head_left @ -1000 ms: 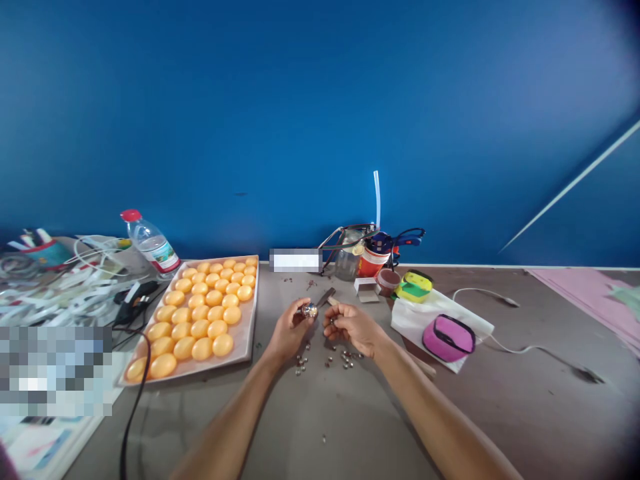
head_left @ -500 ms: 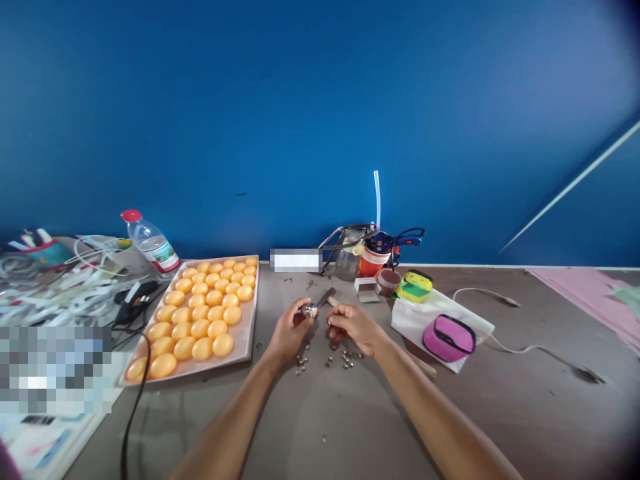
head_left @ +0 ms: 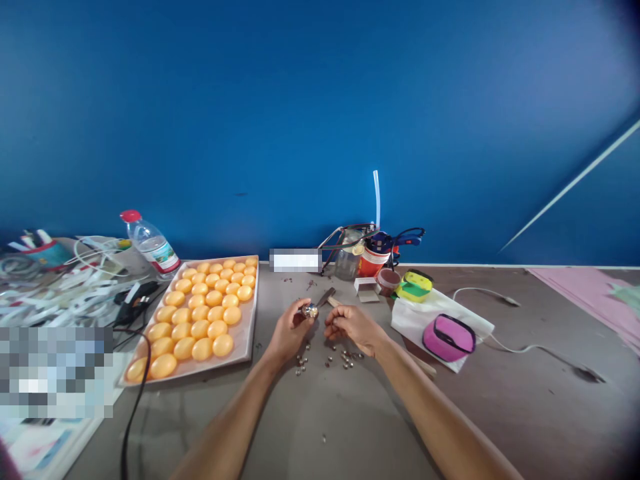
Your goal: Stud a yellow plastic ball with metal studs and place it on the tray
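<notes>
While left hand (head_left: 289,330) pinches shiny ball (head_left: 310,310) at fingertips, right hand (head_left: 353,325) curled just beside; its grip unclear.

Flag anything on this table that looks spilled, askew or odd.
Small metal beads lie scattered loose on the table below the right hand and the left hand, which pinches a shiny ball. One stray sits apart, nearer the camera. The bottle by the tray appears tilted, not upright.

Bright even daylight, soft shadows, sharp centre; edges bowed, corners darkened, two spots pixelated
</notes>
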A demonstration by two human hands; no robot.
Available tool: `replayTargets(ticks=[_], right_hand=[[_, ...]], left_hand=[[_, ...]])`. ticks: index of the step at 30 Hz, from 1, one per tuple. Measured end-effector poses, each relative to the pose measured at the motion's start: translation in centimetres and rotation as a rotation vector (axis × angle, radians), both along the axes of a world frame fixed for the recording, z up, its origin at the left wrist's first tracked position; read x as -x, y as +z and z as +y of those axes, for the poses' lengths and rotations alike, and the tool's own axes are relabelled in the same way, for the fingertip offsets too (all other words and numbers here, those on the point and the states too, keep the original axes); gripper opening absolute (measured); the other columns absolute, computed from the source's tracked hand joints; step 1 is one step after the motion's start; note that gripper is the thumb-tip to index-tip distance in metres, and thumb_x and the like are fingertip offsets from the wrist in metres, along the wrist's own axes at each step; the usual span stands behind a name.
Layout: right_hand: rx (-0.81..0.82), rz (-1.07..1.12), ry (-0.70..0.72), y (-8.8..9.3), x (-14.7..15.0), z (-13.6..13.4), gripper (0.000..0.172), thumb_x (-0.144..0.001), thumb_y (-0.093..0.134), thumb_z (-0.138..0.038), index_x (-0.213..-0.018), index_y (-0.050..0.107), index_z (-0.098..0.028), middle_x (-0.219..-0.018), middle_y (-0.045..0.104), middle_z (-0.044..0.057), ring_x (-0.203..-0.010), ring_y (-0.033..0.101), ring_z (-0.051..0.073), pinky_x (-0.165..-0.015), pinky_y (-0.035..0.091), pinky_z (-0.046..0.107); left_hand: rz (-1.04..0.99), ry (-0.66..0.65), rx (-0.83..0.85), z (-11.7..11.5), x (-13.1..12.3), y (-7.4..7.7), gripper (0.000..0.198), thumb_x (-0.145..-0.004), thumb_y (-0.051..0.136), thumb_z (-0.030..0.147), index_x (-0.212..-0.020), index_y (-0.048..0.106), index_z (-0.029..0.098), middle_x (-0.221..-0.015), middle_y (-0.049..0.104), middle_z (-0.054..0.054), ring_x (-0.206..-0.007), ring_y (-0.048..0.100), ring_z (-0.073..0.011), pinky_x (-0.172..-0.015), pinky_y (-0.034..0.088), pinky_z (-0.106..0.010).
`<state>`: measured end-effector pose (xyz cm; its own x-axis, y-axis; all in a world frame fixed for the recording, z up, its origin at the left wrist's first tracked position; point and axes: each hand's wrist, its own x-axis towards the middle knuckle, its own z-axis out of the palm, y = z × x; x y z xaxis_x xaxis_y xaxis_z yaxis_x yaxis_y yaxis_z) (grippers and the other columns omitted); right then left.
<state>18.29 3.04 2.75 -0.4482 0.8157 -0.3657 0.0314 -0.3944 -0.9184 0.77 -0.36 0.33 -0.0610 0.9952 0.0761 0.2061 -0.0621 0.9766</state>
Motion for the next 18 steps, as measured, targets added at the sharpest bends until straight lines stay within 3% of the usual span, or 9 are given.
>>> replayTargets(ticks=[7,11,18], right_hand=[[-0.094,-0.081,0.072,0.39,-0.09,-0.08,0.008,-0.071,0.046,-0.013,-0.074,0.052,-0.017,-0.052,0.057,-0.002,-0.05,0.057,0.011,-0.053,0.042,0.022],[-0.094,0.066,0.028,0.63,0.01,-0.08,0.009,-0.067,0.053,-0.02,-0.076,0.052,-0.016,-0.06,0.053,-0.005,-0.046,0.05,0.007,-0.049,0.037,0.02],[-0.1,0.242,-0.017,0.99,0.31,-0.41,0.019,-0.064,0.062,-0.025,-0.078,0.052,-0.017,-0.064,0.056,-0.004,-0.049,0.051,0.007,-0.052,0.039,0.022]], left_hand=[[-0.012,-0.002,0.009,0.04,-0.01,-0.18,0.046,-0.073,0.062,0.032,-0.115,0.055,0.017,-0.101,0.065,-0.005,-0.082,0.059,-0.0147,-0.075,0.046,-0.025],[-0.042,-0.008,0.022,0.02,-0.14,-0.18,0.045,-0.073,0.062,0.031,-0.115,0.054,0.018,-0.099,0.064,-0.005,-0.08,0.059,-0.0138,-0.073,0.046,-0.024],[-0.102,-0.051,0.033,-0.15,-0.38,0.11,0.045,-0.071,0.064,0.031,-0.113,0.055,0.016,-0.1,0.064,-0.007,-0.082,0.059,-0.015,-0.071,0.047,-0.024]])
